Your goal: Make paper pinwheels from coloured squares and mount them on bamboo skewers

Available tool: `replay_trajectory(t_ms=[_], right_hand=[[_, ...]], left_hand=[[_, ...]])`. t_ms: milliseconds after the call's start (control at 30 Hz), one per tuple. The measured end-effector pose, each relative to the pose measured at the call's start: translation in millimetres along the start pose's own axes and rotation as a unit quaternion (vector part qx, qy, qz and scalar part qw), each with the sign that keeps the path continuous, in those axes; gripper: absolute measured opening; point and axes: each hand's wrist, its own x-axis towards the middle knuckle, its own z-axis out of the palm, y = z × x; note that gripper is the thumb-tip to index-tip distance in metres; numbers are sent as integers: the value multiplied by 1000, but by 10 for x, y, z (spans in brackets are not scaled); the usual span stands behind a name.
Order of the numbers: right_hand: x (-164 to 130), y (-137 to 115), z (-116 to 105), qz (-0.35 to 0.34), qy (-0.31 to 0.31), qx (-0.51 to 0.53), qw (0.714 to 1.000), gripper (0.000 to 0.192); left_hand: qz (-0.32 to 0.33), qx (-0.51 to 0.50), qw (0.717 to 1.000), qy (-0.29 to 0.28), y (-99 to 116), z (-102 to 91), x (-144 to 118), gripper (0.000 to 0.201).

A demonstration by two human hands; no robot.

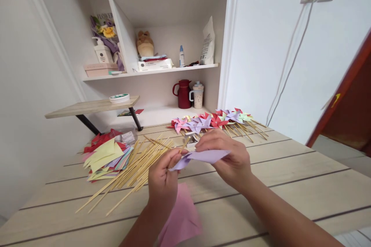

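Observation:
Between my two hands is a piece of purple paper [204, 156], partly folded and seen nearly edge-on. My left hand [164, 177] pinches its left end, and a thin wooden stick [184, 144] rises by the fingertips. My right hand [224, 154] grips the paper's right side, its fingers curled over the top near the middle. Whatever the right fingertips press there is too small to make out. Below the hands, a sheet of pink paper [182, 216] lies on the table. Just behind the fingers stands a small open box [191, 139].
Many wooden sticks [139, 166] lie loose on the left of the table [290, 185], beside a stack of coloured paper [106, 158]. Finished paper pinwheels [199, 123] rest along the back. A small raised shelf [92, 107] stands at the back left; a red jug [184, 94] and cup [198, 95] stand behind.

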Motion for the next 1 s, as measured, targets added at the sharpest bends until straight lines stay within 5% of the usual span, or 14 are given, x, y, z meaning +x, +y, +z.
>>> replay_trajectory(t_ms=[233,433,1000], right_hand=[[2,1,-10,-10,-7,-7,1000,19],[12,-11,-11,-26,0,-4,1000,22],[65,-103,-43,-50,16,-20,998,22]], left_hand=[[11,19,998,-54,-17,2,9,24],[116,58,988,-85,-77,-40,48,25],[239,159,956,-65,-50,-44,61,33]])
